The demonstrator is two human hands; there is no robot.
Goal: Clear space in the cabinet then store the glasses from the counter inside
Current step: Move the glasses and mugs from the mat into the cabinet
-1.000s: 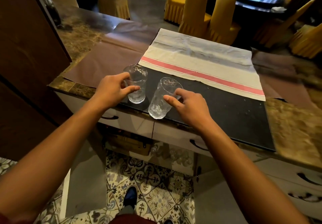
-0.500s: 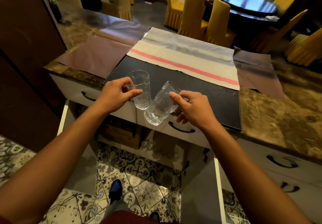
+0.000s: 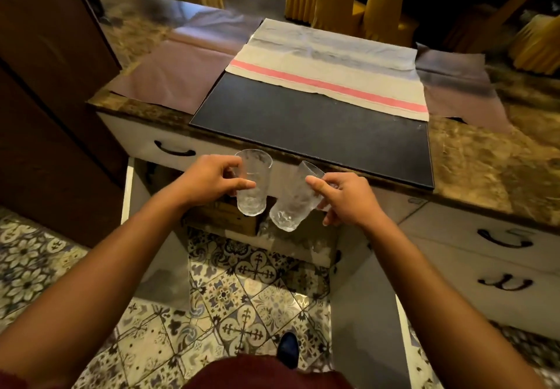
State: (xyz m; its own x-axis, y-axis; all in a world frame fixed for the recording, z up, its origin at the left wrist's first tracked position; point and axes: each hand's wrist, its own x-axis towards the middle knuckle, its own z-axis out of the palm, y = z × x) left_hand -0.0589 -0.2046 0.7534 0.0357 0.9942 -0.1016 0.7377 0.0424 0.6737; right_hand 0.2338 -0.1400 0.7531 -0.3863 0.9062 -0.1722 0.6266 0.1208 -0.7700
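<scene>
My left hand point(image 3: 209, 181) grips a clear textured glass point(image 3: 254, 188), held upright in front of the counter's front edge. A second clear glass point(image 3: 290, 207) is pinched by my right hand point(image 3: 345, 199) and leans with its base toward the left glass. Both glasses hang off the counter, above the open cabinet point(image 3: 272, 237) below it. Inside the cabinet I make out a brown box point(image 3: 224, 217) and faint glassware; the rest is dim.
A black mat point(image 3: 318, 134) and a striped cloth point(image 3: 327, 67) lie on the marble counter point(image 3: 485, 170). White cabinet doors point(image 3: 366, 322) stand open at both sides over patterned floor tiles. Drawers with dark handles point(image 3: 504, 238) are at the right. A dark wooden panel point(image 3: 45, 85) stands left.
Both hands lifted the glasses off the black mat and brought them toward me and down past the counter edge, to the front of the open cabinet.
</scene>
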